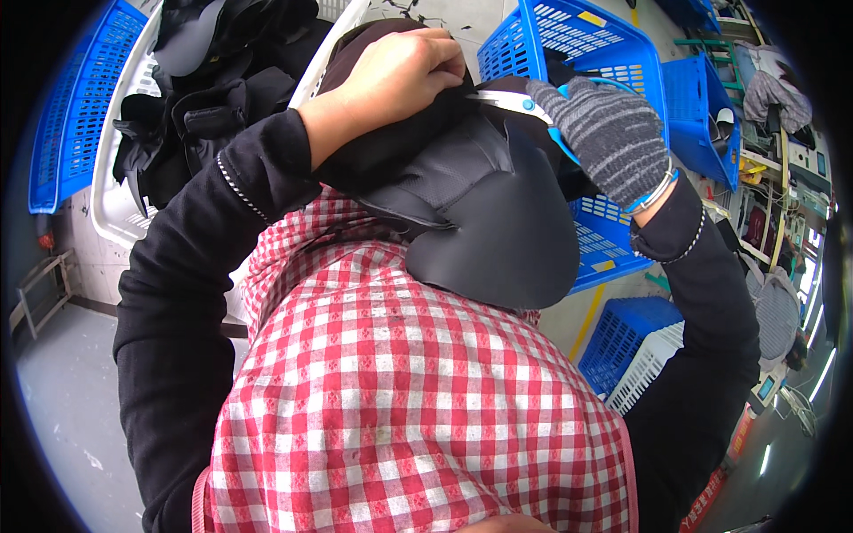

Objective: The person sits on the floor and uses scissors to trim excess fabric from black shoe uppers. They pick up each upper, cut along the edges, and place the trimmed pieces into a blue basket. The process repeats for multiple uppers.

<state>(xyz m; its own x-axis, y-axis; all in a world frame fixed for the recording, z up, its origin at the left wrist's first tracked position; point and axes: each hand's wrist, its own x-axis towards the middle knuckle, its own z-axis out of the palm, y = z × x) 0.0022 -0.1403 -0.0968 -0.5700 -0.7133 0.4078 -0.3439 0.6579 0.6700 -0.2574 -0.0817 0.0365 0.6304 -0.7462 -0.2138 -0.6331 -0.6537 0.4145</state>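
A large piece of dark grey, smooth sheet material sewn with visible seams (484, 218) fills the middle of the view, held up in front of the person's chest over a red-and-white checked apron (400, 400). Its lower part hangs as a broad rounded flap, while the upper part is bunched and folded under the hands.

To the far left, a white plastic slatted basket (111, 191) holds a heap of similar black pieces (200, 84), with a blue plastic slatted crate (67, 115) beside it at the left. Far right of centre stands another blue slatted crate (591, 53) carrying small yellow rectangular labels, one on its far rim and one low on its near wall. A further blue crate stacked with a white one (635, 346) sits near right on the floor.

The bare left hand (400, 75) is curled, its fingers clenched on the bunched top edge of the dark piece, wrist bent and forearm rising in a black sleeve. The right hand (613, 133), in a grey knitted glove, has its fingers closed around blue-handled scissors (520, 105), whose pale blades point left, touching the material near the left hand.
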